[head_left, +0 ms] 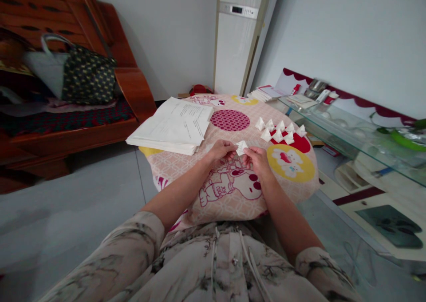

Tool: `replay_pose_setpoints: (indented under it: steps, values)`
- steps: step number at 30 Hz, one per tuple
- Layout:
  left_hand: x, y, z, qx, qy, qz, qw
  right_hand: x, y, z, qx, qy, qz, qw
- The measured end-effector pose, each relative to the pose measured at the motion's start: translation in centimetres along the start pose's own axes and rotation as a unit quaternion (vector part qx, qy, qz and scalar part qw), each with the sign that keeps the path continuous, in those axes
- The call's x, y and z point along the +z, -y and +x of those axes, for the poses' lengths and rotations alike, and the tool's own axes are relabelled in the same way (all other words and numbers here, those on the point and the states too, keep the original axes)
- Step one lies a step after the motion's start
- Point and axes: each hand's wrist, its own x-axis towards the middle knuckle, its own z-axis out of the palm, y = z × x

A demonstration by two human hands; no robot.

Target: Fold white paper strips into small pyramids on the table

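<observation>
Pinches a small folded white paper piece (242,148) over the patterned counter (229,208), gripping it with the left hand (221,151) at nine o'clock and the right hand (257,157) at four o'clock. Has a stack of printed sheets (169,126) at ten o'clock and two rows of folded paper points (277,137) at two o'clock, then faces a tall white appliance (234,42) at twelve.
</observation>
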Motion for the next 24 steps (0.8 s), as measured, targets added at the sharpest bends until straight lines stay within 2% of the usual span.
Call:
replay_pose_setpoints:
  steps: [4,12,20,24]
  values:
    - [0.25,-0.01,-0.23,-0.036,0.027,0.019,0.999,-0.06,-0.10,-0.09,-0.012,-0.005,-0.011,1.000]
    - [0.13,-0.24,-0.26,-0.018,0.038,0.044,0.998,0.06,0.11,-0.10,-0.002,0.005,0.020,1.000]
    - [0.08,0.03,0.16,0.000,0.057,-0.017,0.998,-0.09,-0.10,-0.06,-0.006,-0.007,0.004,1.000]
    - [-0.09,0.13,0.31,0.017,0.034,-0.032,0.999,0.16,0.05,-0.24,0.003,0.007,0.007,1.000]
